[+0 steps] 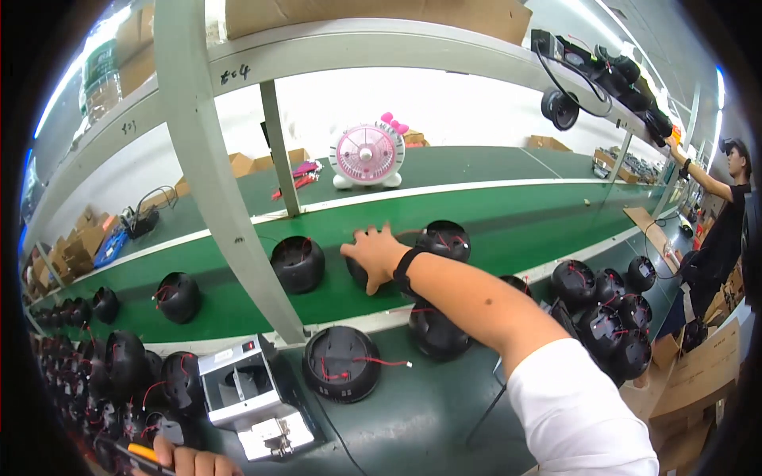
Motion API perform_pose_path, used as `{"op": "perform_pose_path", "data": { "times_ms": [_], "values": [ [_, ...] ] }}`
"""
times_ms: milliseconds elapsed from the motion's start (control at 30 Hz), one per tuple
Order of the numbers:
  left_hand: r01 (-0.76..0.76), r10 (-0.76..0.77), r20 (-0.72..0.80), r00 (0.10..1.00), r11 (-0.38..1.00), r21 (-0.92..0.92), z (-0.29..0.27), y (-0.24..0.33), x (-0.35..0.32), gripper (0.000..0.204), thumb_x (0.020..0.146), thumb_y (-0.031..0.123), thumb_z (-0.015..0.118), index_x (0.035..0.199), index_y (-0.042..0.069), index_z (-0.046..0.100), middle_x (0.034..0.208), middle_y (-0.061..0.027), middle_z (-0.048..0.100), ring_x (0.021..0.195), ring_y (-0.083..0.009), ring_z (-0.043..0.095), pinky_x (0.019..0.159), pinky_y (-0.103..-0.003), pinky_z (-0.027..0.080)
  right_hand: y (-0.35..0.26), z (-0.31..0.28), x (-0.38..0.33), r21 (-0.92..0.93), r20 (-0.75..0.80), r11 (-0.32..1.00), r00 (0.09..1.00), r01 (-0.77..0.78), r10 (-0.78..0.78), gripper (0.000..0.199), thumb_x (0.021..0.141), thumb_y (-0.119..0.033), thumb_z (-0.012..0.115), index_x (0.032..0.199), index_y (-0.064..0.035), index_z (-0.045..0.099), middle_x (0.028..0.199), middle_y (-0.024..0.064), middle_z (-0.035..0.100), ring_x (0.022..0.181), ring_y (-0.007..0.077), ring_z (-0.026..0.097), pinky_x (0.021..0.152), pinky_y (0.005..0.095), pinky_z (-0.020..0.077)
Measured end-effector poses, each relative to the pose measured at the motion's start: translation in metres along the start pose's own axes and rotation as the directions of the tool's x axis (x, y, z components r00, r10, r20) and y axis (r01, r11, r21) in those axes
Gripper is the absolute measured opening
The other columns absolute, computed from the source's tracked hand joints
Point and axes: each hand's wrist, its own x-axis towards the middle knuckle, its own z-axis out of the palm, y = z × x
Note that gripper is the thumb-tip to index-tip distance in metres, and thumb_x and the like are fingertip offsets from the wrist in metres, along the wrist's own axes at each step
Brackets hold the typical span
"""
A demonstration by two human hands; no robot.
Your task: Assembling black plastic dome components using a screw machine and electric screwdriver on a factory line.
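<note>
My right hand [381,254] reaches across the green conveyor belt, its fingers curled over the top of a black round housing [356,274]. Much of that housing is hidden under the hand. On either side of it on the belt sit two similar housings with red wires, one at the left [298,265] and one at the right [444,240]. At the lower left edge, my left hand [194,461] is closed around an orange-and-black tool [144,453], whose kind is cut off. Beside it stands a silver metal fixture [252,393]. Another housing [342,365] with a red wire lies on the near bench.
A grey upright post [226,182] rises between bench and belt. Many housings crowd the left [127,361] and right [607,317]. A pink-and-white fan [367,155] stands beyond the belt. At far right, another person [718,214] reaches toward the upper shelf [381,49].
</note>
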Motion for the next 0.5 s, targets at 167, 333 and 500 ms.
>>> {"op": "perform_pose_path", "data": {
  "times_ms": [167, 333, 500],
  "values": [
    [-0.107, 0.104, 0.026, 0.994, 0.972, 0.207, 0.005, 0.022, -0.006, 0.048, 0.090, 0.054, 0.071, 0.104, 0.011, 0.056, 0.067, 0.0031, 0.053, 0.057, -0.0099, 0.050, 0.063, -0.028, 0.039, 0.030, -0.028, 0.042, 0.549, 0.110, 0.832, 0.994, -0.079, 0.022, 0.096, 0.089, -0.084, 0.037, 0.159, -0.0177, 0.034, 0.162, 0.0216, 0.032, 0.152, 0.0422, 0.022, 0.123, 0.0481, 0.0226],
    [-0.131, 0.123, 0.046, 0.991, 0.959, 0.251, 0.003, 0.042, -0.016, 0.045, 0.089, 0.052, 0.072, 0.097, 0.012, 0.054, 0.065, 0.0027, 0.051, 0.056, -0.0111, 0.049, 0.062, -0.030, 0.039, 0.129, -0.022, 0.014, 0.241, 0.127, 0.801, 0.836, -0.548, 0.533, 0.088, 0.077, -0.068, 0.073, 0.137, -0.0047, 0.061, 0.133, 0.0209, 0.065, 0.119, 0.0361, 0.063, 0.101, 0.0435, 0.0495],
    [-0.147, 0.145, 0.025, 0.989, 0.966, 0.212, -0.004, 0.033, -0.022, 0.046, 0.089, 0.054, 0.070, 0.096, 0.011, 0.054, 0.065, 0.0016, 0.051, 0.056, -0.0122, 0.048, 0.062, -0.030, 0.038, 0.194, 0.055, -0.034, 0.525, 0.235, 0.658, 0.835, -0.540, 0.497, 0.078, 0.074, -0.064, 0.078, 0.125, -0.0053, 0.071, 0.129, 0.0184, 0.067, 0.115, 0.0326, 0.064, 0.101, 0.0421, 0.0478]
  ]
}}
